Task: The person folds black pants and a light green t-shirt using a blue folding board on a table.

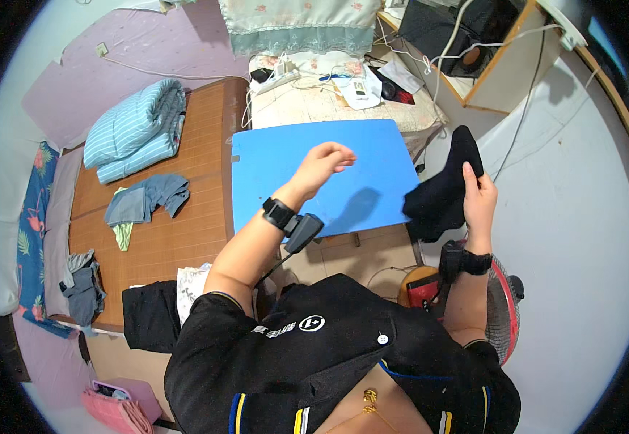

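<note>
A black fabric sock is pinched in my right hand, thumb on top, to the right of the blue tabletop. Its toe points up and the wider part hangs toward the table's right edge; I cannot tell whether it is one sock or a pair. Over the middle of the tabletop, my left hand hovers with loosely bent fingers and nothing visible in it. Black straps with small devices circle both wrists. A shadow falls on the blue surface below the left hand.
Left, a wooden bed bears a folded striped quilt, grey clothing and black folded cloth. Behind the table, a cloth-covered surface holds cables and small items. A fan and a round stool stand near my right arm.
</note>
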The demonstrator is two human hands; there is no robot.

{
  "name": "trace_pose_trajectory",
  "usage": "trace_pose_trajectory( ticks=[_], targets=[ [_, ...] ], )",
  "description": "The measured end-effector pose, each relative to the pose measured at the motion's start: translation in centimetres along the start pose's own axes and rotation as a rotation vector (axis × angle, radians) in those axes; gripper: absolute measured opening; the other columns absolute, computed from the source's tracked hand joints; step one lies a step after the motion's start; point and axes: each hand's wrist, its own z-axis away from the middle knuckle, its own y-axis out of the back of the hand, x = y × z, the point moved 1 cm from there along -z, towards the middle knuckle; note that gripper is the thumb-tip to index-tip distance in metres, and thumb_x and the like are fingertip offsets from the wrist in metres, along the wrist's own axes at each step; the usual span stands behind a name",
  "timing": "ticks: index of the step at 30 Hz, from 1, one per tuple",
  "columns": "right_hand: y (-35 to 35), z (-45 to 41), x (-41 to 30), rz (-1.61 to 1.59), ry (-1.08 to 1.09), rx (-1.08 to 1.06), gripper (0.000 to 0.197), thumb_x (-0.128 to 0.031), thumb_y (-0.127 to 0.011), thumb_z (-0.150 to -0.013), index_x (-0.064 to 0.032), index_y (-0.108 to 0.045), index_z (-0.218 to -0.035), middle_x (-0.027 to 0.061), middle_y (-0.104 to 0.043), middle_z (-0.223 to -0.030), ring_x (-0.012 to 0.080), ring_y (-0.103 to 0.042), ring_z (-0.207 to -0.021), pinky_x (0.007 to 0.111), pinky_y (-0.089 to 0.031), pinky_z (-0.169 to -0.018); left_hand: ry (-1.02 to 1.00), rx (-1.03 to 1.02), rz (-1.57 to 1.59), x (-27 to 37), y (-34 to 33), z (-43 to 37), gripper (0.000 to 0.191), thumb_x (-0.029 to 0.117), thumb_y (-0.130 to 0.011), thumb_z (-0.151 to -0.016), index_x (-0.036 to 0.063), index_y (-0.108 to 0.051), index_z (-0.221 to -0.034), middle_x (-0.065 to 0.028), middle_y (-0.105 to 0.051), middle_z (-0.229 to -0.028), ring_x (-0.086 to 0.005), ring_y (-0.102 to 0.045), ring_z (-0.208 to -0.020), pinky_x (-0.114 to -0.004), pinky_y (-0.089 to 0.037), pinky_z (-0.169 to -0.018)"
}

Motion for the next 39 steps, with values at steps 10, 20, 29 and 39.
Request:
trace_pose_trajectory(
  ticks=[10,20,29,39],
  targets=[
    [-24.3,5.2,3.8,0.133,0.049,-0.855,0.032,-0.022,-0.055,-0.081,-0.0009,-0.054,-0.106,0.0189,-0.058,-0.093,0.0308,-0.056,-0.087,0.035,-0.045,-0.075,0.313,0.34,0.127,-9.0,15.6,4.3,0.019,0.021,-0.052,-0.086,0.0035,-0.054,-0.094,-0.0045,-0.058,-0.085,-0.0168,-0.057,-0.086,-0.031,-0.044,-0.079],
    [-24.1,4.4,13.7,-0.017,-0.437,-0.989,0.033,-0.017,-0.055,-0.083,0.0039,-0.051,-0.109,0.0122,-0.062,-0.093,0.018,-0.061,-0.076,0.029,-0.048,-0.066,0.176,0.497,-0.581,-15.0,16.3,6.2,0.035,0.018,-0.059,-0.077,-0.0027,-0.05,-0.103,-0.0136,-0.056,-0.094,-0.0231,-0.055,-0.083,-0.032,-0.045,-0.073],
    [-13.5,-1.6,33.0,0.39,-0.585,-0.336,0.04,-0.024,-0.06,-0.074,0.007,-0.055,-0.1,0.0253,-0.057,-0.1,0.035,-0.055,-0.094,0.039,-0.043,-0.082,0.065,0.446,-1.196,-15.2,9.9,1.9,0.07,0.016,-0.064,-0.068,0.0012,-0.03,-0.127,-0.023,-0.03,-0.128,-0.0376,-0.035,-0.113,-0.04,-0.033,-0.095],
    [-14.7,-3.4,32.7,0.465,-0.664,-0.456,0.058,-0.026,-0.068,-0.071,0.0095,-0.046,-0.112,0.0277,-0.047,-0.115,0.037,-0.048,-0.104,0.044,-0.041,-0.088,0.079,0.574,-1.323,-17.0,10.9,1.2,0.059,0.008,-0.053,-0.074,0.0026,-0.031,-0.128,-0.0202,-0.037,-0.125,-0.0355,-0.04,-0.109,-0.041,-0.035,-0.091]
  ],
)
